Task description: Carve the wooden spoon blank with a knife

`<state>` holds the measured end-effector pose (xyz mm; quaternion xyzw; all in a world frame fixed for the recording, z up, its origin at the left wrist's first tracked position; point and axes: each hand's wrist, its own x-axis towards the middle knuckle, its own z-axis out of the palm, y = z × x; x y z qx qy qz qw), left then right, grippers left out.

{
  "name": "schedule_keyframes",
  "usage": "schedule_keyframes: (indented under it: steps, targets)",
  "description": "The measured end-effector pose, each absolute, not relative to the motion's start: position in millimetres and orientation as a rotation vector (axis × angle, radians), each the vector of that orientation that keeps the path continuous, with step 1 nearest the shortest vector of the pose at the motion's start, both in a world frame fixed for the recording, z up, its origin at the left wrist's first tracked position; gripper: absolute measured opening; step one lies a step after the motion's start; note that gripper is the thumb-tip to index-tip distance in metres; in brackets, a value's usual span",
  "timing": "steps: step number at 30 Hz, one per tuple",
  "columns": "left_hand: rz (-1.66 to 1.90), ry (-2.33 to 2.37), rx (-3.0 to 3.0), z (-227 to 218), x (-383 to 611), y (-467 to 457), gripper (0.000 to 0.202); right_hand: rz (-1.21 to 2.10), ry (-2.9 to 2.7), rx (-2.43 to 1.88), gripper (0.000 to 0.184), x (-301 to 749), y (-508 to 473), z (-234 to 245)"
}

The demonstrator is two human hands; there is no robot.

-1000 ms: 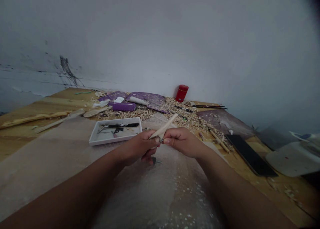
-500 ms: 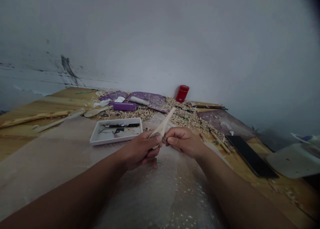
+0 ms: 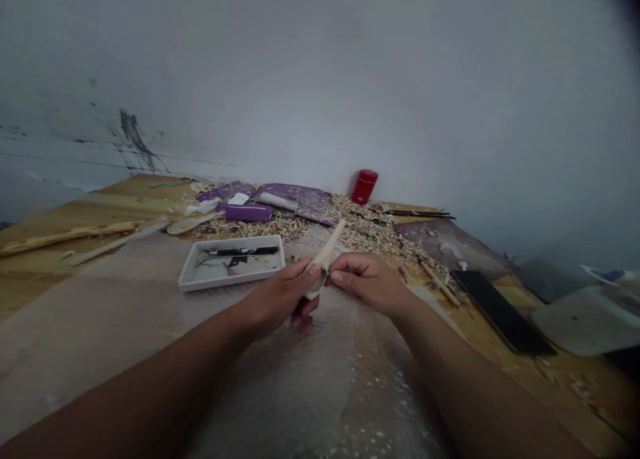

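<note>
Left hand (image 3: 280,299) gripping pale, tapered wooden spoon (image 3: 325,259)

Wooden piece (image 3: 330,247) tipped steeper, left hand (image 3: 280,299) thumb shifted higher along it

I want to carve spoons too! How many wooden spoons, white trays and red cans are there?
Wooden spoons: 3, that one in the left hand with the right hand against it, two lying far left
White tray: 1
Red can: 1
Total: 5
</note>
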<state>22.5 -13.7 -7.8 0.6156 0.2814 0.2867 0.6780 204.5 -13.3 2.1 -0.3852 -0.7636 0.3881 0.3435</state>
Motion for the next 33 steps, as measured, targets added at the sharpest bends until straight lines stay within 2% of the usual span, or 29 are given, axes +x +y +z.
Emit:
schedule_keyframes:
  steps: [7,11,22,28,30,33]
  targets:
    - [0.656,0.787,1.541,-10.4,24.5,-11.0,0.029,0.43,-2.276,-1.168,0.015,199.9,-15.6,3.2]
    - [0.655,0.84,1.596,-14.5,25.0,-8.2,0.026,0.353,-2.318,-1.192,0.015,198.2,-15.6,0.8]
    - [0.627,0.572,1.345,-9.1,20.1,-12.8,0.024,0.869,-2.12,-0.891,0.019,200.7,-22.2,8.2]
    - [0.584,0.422,1.178,-6.5,19.4,-16.3,0.033,1.44,-1.766,-0.738,0.024,197.1,-27.7,0.8]
    - [0.611,0.442,1.135,-5.2,20.3,-16.2,0.035,1.497,-1.7,-0.685,0.023,196.4,-27.0,-0.5]
    - [0.676,0.51,1.132,-3.9,22.1,-14.6,0.026,1.471,-1.646,-0.639,0.018,197.0,-22.1,-2.9]
